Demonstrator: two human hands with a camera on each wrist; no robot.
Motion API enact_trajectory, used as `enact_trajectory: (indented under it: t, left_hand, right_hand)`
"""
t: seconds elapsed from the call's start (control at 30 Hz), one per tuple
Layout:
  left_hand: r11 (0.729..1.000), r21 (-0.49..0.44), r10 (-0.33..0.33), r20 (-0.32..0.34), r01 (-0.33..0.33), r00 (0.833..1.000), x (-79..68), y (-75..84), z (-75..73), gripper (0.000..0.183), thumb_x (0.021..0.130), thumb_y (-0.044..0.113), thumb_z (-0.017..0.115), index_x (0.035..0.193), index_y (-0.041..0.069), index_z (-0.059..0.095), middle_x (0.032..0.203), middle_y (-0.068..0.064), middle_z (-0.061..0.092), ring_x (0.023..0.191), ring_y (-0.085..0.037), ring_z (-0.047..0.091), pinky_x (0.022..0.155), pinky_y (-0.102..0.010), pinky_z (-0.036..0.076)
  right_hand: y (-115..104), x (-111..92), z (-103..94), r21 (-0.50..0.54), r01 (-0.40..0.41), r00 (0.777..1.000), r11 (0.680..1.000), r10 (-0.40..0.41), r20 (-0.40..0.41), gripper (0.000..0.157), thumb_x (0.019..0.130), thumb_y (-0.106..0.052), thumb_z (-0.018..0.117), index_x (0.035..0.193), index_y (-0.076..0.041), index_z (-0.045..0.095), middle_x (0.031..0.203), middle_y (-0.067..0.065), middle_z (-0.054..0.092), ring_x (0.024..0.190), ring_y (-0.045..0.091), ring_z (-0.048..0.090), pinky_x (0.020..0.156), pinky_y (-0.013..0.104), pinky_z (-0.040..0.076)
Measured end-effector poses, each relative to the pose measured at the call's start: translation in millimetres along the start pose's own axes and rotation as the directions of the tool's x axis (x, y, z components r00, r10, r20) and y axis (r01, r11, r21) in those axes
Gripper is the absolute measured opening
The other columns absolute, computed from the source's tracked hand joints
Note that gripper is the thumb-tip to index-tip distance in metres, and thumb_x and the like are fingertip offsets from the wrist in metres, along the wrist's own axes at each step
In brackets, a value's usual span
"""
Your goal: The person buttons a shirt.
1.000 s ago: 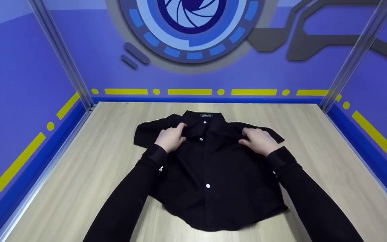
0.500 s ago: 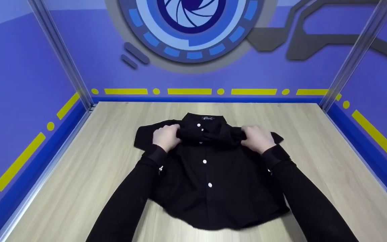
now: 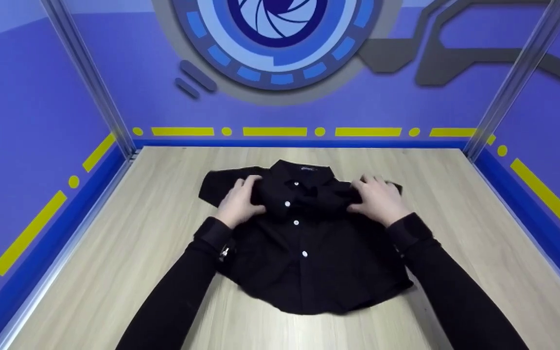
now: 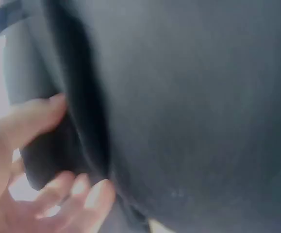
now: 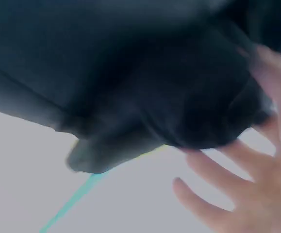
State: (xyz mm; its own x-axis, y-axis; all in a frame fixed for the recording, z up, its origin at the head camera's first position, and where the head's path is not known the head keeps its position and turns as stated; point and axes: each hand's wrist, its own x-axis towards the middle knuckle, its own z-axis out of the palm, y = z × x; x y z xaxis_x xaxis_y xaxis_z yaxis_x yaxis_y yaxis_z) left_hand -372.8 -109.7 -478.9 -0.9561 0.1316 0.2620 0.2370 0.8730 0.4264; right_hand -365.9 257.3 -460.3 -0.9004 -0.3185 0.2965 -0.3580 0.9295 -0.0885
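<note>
A black short-sleeved shirt (image 3: 319, 272) with white buttons lies front up on the wooden table, its collar (image 3: 302, 167) at the far side. Cloth across its chest is bunched into loose folds. My left hand (image 3: 237, 203) is at the shirt's left side below the sleeve, thumb and fingers spread apart at the folds. Opposite it, my right hand (image 3: 379, 199) lies over the other sleeve with its thumb apart from the fingers. In the left wrist view, fingertips (image 4: 101, 194) touch a fold edge. Spread fingers (image 5: 218, 174) show along the dark cloth in the right wrist view.
Pale wooden table (image 3: 153, 194) surrounds the shirt on all sides. A blue printed back wall (image 3: 280, 114) and side walls with metal corner posts (image 3: 88, 78) enclose the table.
Half a second ago both hands gripped the gathered chest cloth; their fingers have since spread. The hem has shifted away from the person, and the collar slightly right.
</note>
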Motion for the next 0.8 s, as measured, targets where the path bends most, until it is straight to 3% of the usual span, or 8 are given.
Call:
enact_trajectory:
  t: [0.13,0.27,0.33,0.4,0.5,0.67,0.73,0.8]
  left_hand:
    - [0.990,-0.076,-0.113,0.032,0.116,0.993,-18.0,-7.6,-13.6,0.098,0.071,0.041,0.084,0.150,0.022,0.029,0.135,-0.018,0.046,0.118,-0.043,0.051,0.092,-0.055,0.047]
    - [0.971,-0.072,-0.216,0.128,0.226,0.968,-41.0,-10.7,-32.0,0.086,0.070,0.053,0.081,0.131,0.005,0.047,0.116,-0.019,0.059,0.101,-0.039,0.061,0.084,-0.048,0.050]
    - [0.964,-0.049,-0.247,0.212,0.263,0.945,-49.6,-13.4,-35.4,0.063,0.069,0.056,0.081,0.098,0.004,0.060,0.087,-0.011,0.064,0.078,-0.030,0.064,0.068,-0.040,0.051]
    - [0.957,-0.030,-0.269,0.287,0.289,0.919,-55.8,-16.0,-35.4,0.051,0.068,0.054,0.082,0.069,0.009,0.057,0.063,-0.002,0.057,0.056,-0.021,0.057,0.052,-0.034,0.046]
    - [0.944,-0.077,-0.270,0.382,0.322,0.884,-60.9,-19.6,-32.4,0.051,0.069,0.045,0.085,0.056,0.015,0.045,0.051,0.003,0.045,0.045,-0.015,0.046,0.042,-0.028,0.040]
    - [0.920,-0.251,-0.165,0.444,0.299,0.880,-62.7,-22.8,-28.9,0.031,0.077,0.029,0.081,0.079,0.007,0.059,0.073,0.001,0.057,0.063,-0.015,0.055,0.057,-0.026,0.047]
    - [0.897,-0.334,-0.127,0.432,0.289,0.893,-61.9,-22.8,-29.0,0.027,0.082,0.025,0.077,0.091,0.004,0.062,0.082,-0.002,0.062,0.071,-0.015,0.059,0.064,-0.026,0.049]
    - [0.860,-0.423,-0.103,0.404,0.285,0.909,-60.6,-22.7,-29.5,0.027,0.086,0.022,0.073,0.099,0.002,0.060,0.088,-0.004,0.063,0.075,-0.015,0.060,0.068,-0.027,0.049]
  right_hand:
    - [7.3,-19.4,-20.8,0.234,-0.140,0.988,0.962,0.121,0.096,0.072,0.081,-0.051,0.073,0.135,-0.012,0.047,0.124,0.019,0.056,0.113,0.039,0.054,0.090,0.057,0.045]
    - [23.8,-48.3,-41.6,0.335,-0.238,0.966,0.912,0.185,0.182,0.041,0.091,-0.043,0.064,0.101,-0.003,0.056,0.084,0.012,0.061,0.072,0.028,0.059,0.063,0.040,0.048]
    - [32.1,-63.2,-45.9,0.345,-0.305,0.928,0.888,0.196,0.317,0.040,0.091,-0.042,0.063,0.082,-0.005,0.055,0.065,0.005,0.054,0.053,0.018,0.050,0.048,0.031,0.041]
    - [37.1,-76.1,-44.4,0.345,-0.379,0.863,0.859,0.192,0.468,0.043,0.088,-0.044,0.067,0.075,-0.005,0.058,0.058,0.003,0.055,0.045,0.016,0.050,0.042,0.029,0.043]
    - [35.9,-88.7,-33.9,0.316,-0.432,0.792,0.845,0.188,0.581,0.048,0.075,-0.050,0.078,0.069,-0.007,0.058,0.054,0.001,0.054,0.043,0.014,0.050,0.041,0.029,0.045]
    - [27.3,-92.0,-21.0,0.346,-0.338,0.822,0.875,0.095,0.562,0.043,0.070,-0.037,0.084,0.062,-0.011,0.052,0.049,-0.004,0.048,0.041,0.013,0.047,0.043,0.028,0.041]
    - [27.5,-89.9,-19.1,0.430,-0.296,0.848,0.853,0.028,0.530,0.036,0.077,-0.029,0.079,0.067,-0.009,0.051,0.053,-0.004,0.048,0.044,0.012,0.048,0.044,0.027,0.042]
    - [30.9,-87.4,-16.8,0.543,-0.289,0.874,0.789,-0.014,0.485,0.032,0.086,-0.024,0.072,0.078,-0.005,0.048,0.061,-0.004,0.047,0.050,0.010,0.049,0.048,0.025,0.042]
